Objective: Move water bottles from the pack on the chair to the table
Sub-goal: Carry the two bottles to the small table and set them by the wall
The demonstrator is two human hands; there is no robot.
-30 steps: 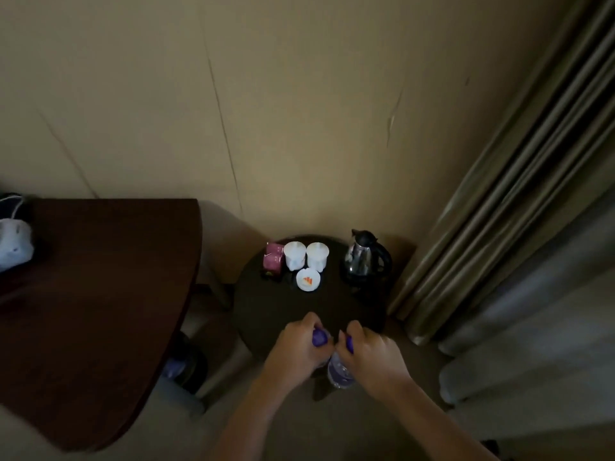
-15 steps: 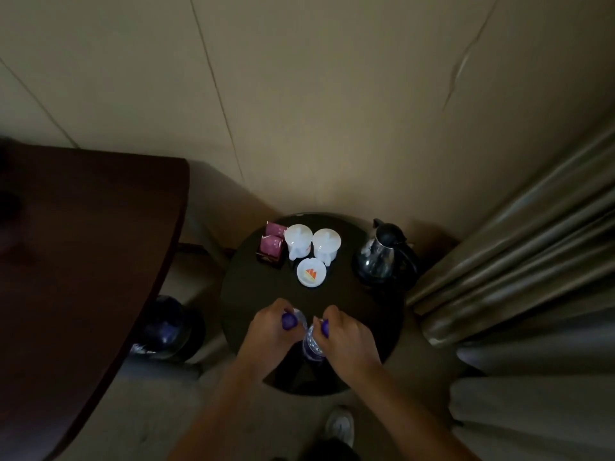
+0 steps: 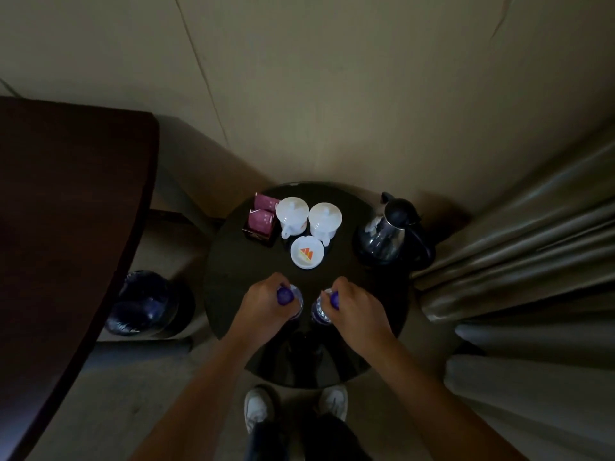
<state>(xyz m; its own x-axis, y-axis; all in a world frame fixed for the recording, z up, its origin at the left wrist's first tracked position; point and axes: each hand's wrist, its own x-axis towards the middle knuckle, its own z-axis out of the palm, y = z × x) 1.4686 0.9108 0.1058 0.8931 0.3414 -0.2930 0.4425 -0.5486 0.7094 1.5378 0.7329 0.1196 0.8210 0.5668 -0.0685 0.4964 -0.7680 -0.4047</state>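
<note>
Two clear water bottles with purple caps stand upright over the middle of the small round dark table [image 3: 229,261]. My left hand [image 3: 263,304] grips the left bottle [image 3: 287,297] around its neck. My right hand [image 3: 357,307] holds the right bottle [image 3: 322,309] the same way. The bottles are a short gap apart, and their lower parts are hidden under my hands. The pack and the chair are out of view.
At the table's back stand two white lidded cups [image 3: 292,212], a white dish [image 3: 307,251], purple sachets in a holder [image 3: 261,221] and a black kettle [image 3: 392,232]. A dark wooden desk [image 3: 66,211] is left, a lined bin [image 3: 146,302] below it, curtains [image 3: 532,261] right.
I have stepped closer and the view has tilted down. Both hands have carried the bottles forward over the table and moved them apart from each other.
</note>
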